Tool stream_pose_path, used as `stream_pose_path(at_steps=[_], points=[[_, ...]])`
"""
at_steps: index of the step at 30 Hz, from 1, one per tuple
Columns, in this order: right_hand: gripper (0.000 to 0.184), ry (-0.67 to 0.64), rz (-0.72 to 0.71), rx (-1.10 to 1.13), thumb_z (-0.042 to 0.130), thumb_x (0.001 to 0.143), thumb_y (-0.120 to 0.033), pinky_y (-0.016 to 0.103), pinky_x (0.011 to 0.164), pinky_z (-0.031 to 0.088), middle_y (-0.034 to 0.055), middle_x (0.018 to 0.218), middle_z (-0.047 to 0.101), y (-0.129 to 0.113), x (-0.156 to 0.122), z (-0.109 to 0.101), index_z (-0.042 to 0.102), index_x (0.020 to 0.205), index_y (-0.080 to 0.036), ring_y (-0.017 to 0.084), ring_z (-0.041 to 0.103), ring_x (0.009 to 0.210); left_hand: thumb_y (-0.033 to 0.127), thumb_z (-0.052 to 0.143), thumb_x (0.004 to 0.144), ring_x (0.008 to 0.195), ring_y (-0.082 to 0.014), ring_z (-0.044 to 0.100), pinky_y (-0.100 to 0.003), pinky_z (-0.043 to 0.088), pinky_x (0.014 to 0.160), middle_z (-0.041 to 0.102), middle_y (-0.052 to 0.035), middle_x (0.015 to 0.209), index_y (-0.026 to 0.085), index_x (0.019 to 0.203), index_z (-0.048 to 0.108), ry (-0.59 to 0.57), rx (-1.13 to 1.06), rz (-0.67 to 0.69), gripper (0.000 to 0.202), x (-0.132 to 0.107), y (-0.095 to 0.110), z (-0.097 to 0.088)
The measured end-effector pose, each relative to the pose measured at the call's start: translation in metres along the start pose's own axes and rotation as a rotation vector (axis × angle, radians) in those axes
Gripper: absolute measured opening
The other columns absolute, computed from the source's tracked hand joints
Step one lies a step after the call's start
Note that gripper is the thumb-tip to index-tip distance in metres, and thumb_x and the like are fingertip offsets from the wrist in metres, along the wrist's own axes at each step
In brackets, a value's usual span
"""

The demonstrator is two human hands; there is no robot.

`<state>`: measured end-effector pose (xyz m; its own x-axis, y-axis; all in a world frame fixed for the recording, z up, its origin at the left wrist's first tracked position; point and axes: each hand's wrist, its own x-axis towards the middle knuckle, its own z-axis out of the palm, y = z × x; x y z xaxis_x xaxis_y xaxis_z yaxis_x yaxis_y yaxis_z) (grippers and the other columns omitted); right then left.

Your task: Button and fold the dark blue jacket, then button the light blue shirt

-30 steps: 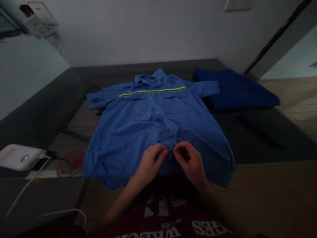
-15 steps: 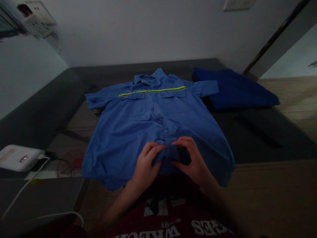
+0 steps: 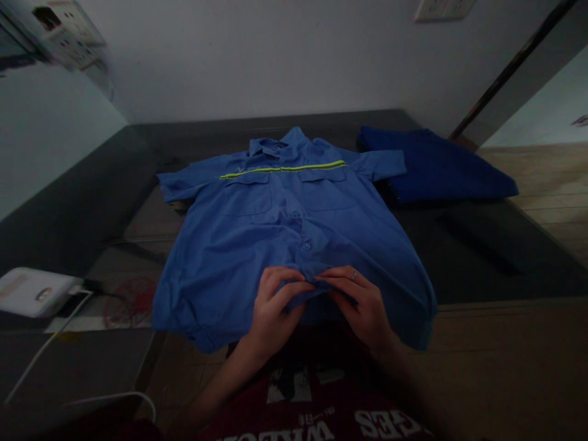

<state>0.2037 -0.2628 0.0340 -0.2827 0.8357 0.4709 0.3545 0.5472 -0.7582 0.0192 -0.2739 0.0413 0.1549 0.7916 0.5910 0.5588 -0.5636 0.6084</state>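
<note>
A blue short-sleeved work shirt (image 3: pixel 239 245) lies front up, its collar pointing away from me and a yellow-green stripe across the chest. At the lower end of its button placket, my left hand (image 3: pixel 278 306) pinches the fabric. Close beside it, my right hand (image 3: pixel 361 303), with a ring on one finger, grips the other side of the same front edge. The fingertips of both hands nearly meet there. Just above them a button (image 3: pixel 305 245) shows on the placket. Whatever lies under my fingertips is hidden.
Folded darker blue cloth (image 3: pixel 441 165) rests at the right on the dark table (image 3: pixel 459 269). At the left edge sits a white device (image 3: pixel 39 293) with a white cable (image 3: pixel 50 343). Wall sockets (image 3: pixel 73 37) are at upper left. The shirt hem hangs over the near table edge.
My right hand has turned, and its fingers have closed in toward the left hand on the placket. The left hand has shifted slightly. The rest of the shirt lies as before.
</note>
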Motion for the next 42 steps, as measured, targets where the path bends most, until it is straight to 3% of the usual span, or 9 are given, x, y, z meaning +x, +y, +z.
stream_pose_path(at_steps=[5, 8, 14, 19, 25, 29, 32, 37, 42], points=[[0.023, 0.080, -0.078, -0.052, 0.064, 0.084, -0.023, 0.034, 0.076, 0.054, 0.0046, 0.092, 0.068, -0.004, -0.001, 0.005, 0.067, 0.106, -0.025, 0.019, 0.064, 0.085, 0.014, 0.059, 0.083, 0.084, -0.0176, 0.058, -0.032, 0.047, 0.075, 0.064, -0.0036, 0.084, 0.022, 0.089, 0.065, -0.034, -0.048, 0.029, 0.011, -0.001, -0.001, 0.001], [0.017, 0.136, -0.142, -0.097, 0.061, 0.086, -0.018, 0.031, 0.068, 0.054, 0.0034, 0.084, 0.068, -0.004, -0.002, 0.007, 0.069, 0.099, -0.025, 0.017, 0.064, 0.076, 0.011, 0.059, 0.083, 0.084, -0.0175, 0.059, -0.032, 0.047, 0.076, 0.065, -0.0032, 0.085, 0.022, 0.090, 0.063, -0.063, -0.056, 0.046, 0.014, -0.004, -0.003, 0.001], [0.024, 0.239, -0.158, -0.133, 0.058, 0.085, -0.011, 0.030, 0.065, 0.053, 0.0024, 0.081, 0.068, -0.005, -0.008, 0.006, 0.070, 0.099, -0.027, 0.016, 0.064, 0.072, -0.001, 0.052, 0.074, 0.102, -0.0210, 0.053, -0.036, 0.043, 0.087, 0.060, -0.0061, 0.107, 0.022, 0.105, 0.056, -0.153, 0.061, -0.034, 0.040, -0.009, 0.005, -0.007], [0.022, 0.309, -0.138, -0.138, 0.057, 0.086, -0.013, 0.030, 0.065, 0.053, 0.0026, 0.080, 0.067, -0.010, -0.005, 0.002, 0.070, 0.097, -0.026, 0.017, 0.064, 0.073, -0.005, 0.044, 0.069, 0.110, -0.0239, 0.048, -0.041, 0.041, 0.094, 0.054, -0.0067, 0.116, 0.024, 0.115, 0.053, -0.214, 0.210, -0.071, 0.055, -0.008, 0.005, -0.028], [0.026, 0.032, -0.114, -0.219, 0.059, 0.087, -0.022, 0.033, 0.077, 0.054, 0.0037, 0.094, 0.067, -0.005, -0.005, -0.009, 0.062, 0.113, -0.026, 0.018, 0.063, 0.087, -0.002, 0.043, 0.071, 0.116, -0.0255, 0.046, -0.045, 0.037, 0.099, 0.051, -0.0072, 0.123, 0.026, 0.124, 0.050, -0.279, 0.396, -0.101, 0.061, -0.019, -0.021, -0.066], [0.044, -0.157, -0.113, -0.438, 0.063, 0.085, -0.035, 0.041, 0.089, 0.051, 0.0063, 0.110, 0.065, 0.004, -0.030, -0.034, 0.053, 0.127, -0.027, 0.023, 0.060, 0.102, 0.007, 0.047, 0.079, 0.116, -0.0260, 0.048, -0.045, 0.039, 0.099, 0.052, -0.0074, 0.123, 0.026, 0.123, 0.052, -0.298, 0.479, -0.105, 0.048, -0.041, -0.035, -0.083], [0.059, -0.291, -0.085, -0.627, 0.063, 0.083, -0.041, 0.051, 0.102, 0.041, 0.0081, 0.132, 0.055, 0.015, -0.054, -0.057, 0.044, 0.137, -0.028, 0.028, 0.050, 0.121, 0.022, 0.053, 0.084, 0.118, -0.0268, 0.048, -0.045, 0.040, 0.099, 0.052, -0.0079, 0.127, 0.027, 0.127, 0.049, -0.313, 0.532, -0.111, 0.044, -0.059, -0.040, -0.087], [0.064, -0.407, -0.021, -0.832, 0.052, 0.086, -0.024, 0.062, 0.108, 0.026, 0.0043, 0.149, 0.036, 0.033, -0.078, -0.085, 0.030, 0.145, -0.032, 0.030, 0.031, 0.137, 0.033, 0.059, 0.081, 0.130, -0.0309, 0.039, -0.052, 0.034, 0.106, 0.043, -0.0115, 0.142, 0.025, 0.141, 0.035, -0.416, 0.644, -0.073, 0.065, -0.077, -0.050, -0.089], [0.060, -0.415, -0.026, -0.789, 0.043, 0.084, -0.015, 0.051, 0.105, 0.039, 0.0009, 0.143, 0.046, 0.036, -0.073, -0.111, 0.038, 0.141, -0.031, 0.024, 0.045, 0.129, 0.012, 0.047, 0.078, 0.135, -0.0273, 0.036, -0.050, 0.034, 0.108, 0.037, -0.0084, 0.148, 0.024, 0.142, 0.036, -0.551, 0.675, -0.015, 0.066, -0.073, -0.066, -0.111]])
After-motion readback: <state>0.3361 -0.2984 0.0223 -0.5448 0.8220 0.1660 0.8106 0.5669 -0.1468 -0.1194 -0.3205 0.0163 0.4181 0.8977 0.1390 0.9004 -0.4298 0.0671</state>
